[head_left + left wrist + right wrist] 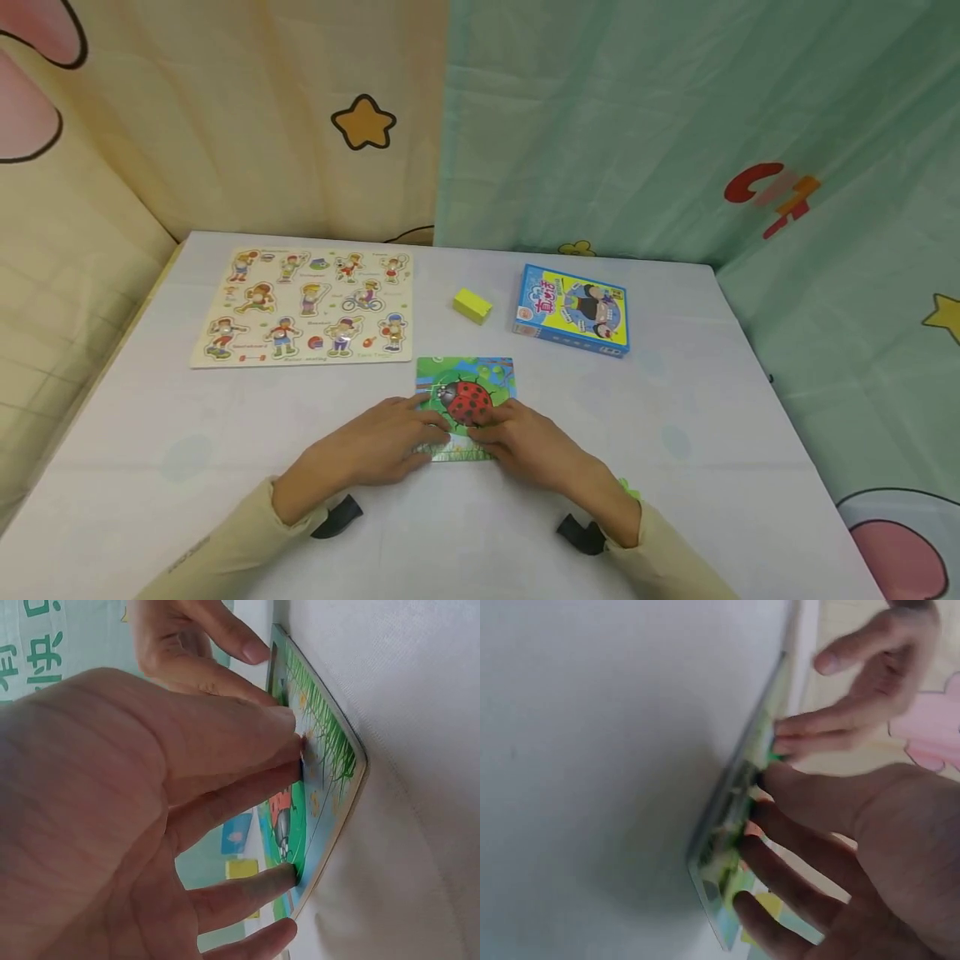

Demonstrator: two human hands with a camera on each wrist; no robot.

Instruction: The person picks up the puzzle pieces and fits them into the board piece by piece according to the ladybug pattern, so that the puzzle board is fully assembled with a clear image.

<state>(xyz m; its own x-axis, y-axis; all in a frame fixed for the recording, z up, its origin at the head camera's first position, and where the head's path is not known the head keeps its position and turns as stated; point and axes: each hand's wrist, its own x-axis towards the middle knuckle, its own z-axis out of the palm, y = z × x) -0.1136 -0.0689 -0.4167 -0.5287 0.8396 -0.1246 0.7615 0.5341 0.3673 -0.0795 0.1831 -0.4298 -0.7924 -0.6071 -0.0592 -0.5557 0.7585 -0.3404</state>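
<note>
A square ladybug puzzle (459, 451) lies flat on the table in the head view, grass printed along its near edge and a red, black-spotted ladybug (471, 403) in the middle. My left hand (388, 442) reaches over its left side; in the left wrist view the extended fingers (244, 894) rest their tips on the picture. From the right, my right hand (534, 443) touches the lower right of the ladybug. The right wrist view, somewhat blurred, has its spread fingers (795, 889) with tips on the puzzle (714, 881). Thumbs and fingertips of both hands come close together over the picture.
A larger wooden puzzle board (300, 304) with sports figures lies at the back left. Behind the ladybug puzzle sits a small yellow block (472, 306). A blue and yellow card box (573, 311) lies back right. Curtains (600, 125) hang behind the white table (697, 500).
</note>
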